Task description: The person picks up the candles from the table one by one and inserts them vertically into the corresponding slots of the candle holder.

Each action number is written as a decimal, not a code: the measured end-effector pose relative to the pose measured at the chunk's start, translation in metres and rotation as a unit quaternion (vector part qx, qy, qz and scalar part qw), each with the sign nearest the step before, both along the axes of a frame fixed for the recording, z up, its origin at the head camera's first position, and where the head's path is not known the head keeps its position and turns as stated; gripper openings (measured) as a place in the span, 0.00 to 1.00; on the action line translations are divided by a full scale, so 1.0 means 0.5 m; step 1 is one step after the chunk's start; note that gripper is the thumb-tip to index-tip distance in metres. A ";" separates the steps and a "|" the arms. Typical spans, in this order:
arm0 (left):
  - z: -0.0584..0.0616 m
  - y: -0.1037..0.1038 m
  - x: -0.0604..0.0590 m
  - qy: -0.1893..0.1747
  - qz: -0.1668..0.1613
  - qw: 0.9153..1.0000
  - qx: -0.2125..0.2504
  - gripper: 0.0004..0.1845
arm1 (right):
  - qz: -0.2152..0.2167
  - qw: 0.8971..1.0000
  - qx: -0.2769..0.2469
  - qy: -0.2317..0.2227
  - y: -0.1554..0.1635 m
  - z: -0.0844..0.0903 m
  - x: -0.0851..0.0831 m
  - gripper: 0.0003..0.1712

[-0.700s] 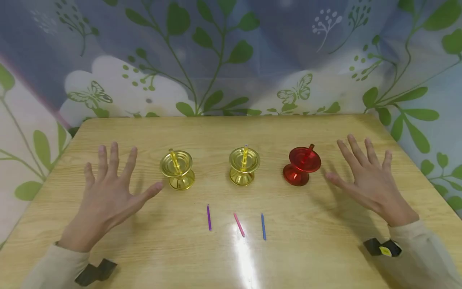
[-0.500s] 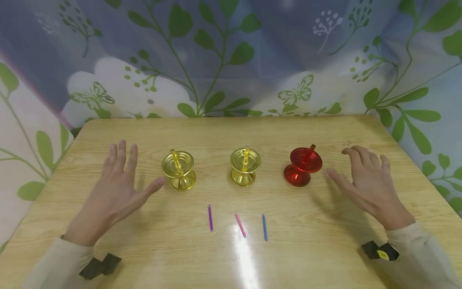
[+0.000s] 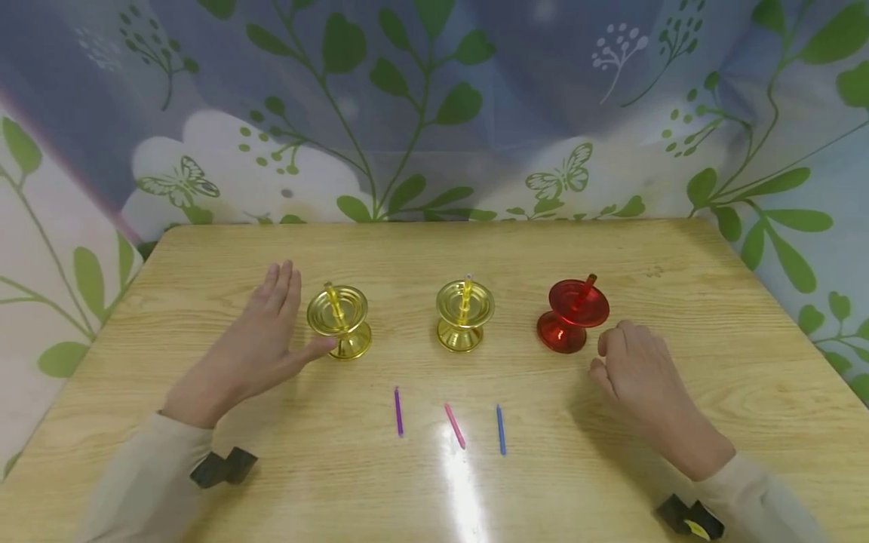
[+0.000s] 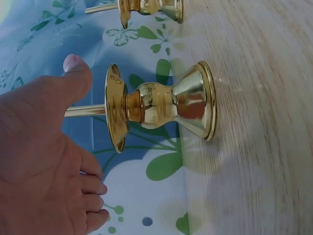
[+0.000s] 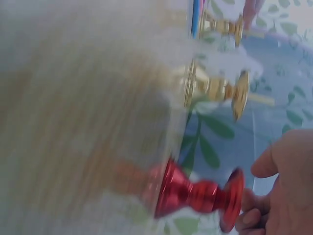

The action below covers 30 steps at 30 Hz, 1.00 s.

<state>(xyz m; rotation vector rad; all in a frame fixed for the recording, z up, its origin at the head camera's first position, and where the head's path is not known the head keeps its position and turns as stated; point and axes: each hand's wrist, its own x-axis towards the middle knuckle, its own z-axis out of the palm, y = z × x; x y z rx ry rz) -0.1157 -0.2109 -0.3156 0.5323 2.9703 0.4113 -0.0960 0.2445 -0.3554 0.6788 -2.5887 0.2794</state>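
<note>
Head view, red candleholder [image 3: 569, 320], blurred yellow label [image 3: 697, 529]

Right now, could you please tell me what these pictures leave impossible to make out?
Left wrist view: the left gold holder, its spike tip hidden by the left hand.
Left wrist view: the middle gold holder, cut off by the top edge.
Right wrist view: the blue candle, cut off by the top edge.
Right wrist view: the tabletop, its grain blurred.

Table [image 3: 407, 249] with candlesticks [image 3: 460, 335] and candles [image 3: 455, 425]
</note>
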 end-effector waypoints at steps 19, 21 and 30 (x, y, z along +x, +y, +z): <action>-0.008 0.024 -0.019 0.000 -0.013 1.000 -0.008 0.55 | 0.064 0.994 0.054 -0.073 -0.137 -0.008 0.029 0.06; -0.008 0.023 -0.018 0.002 -0.011 1.000 -0.010 0.55 | 0.067 0.992 0.062 -0.089 -0.151 -0.008 0.031 0.06; -0.007 0.022 -0.018 0.004 -0.006 1.000 -0.008 0.54 | 0.078 0.990 0.068 -0.099 -0.199 -0.001 0.031 0.08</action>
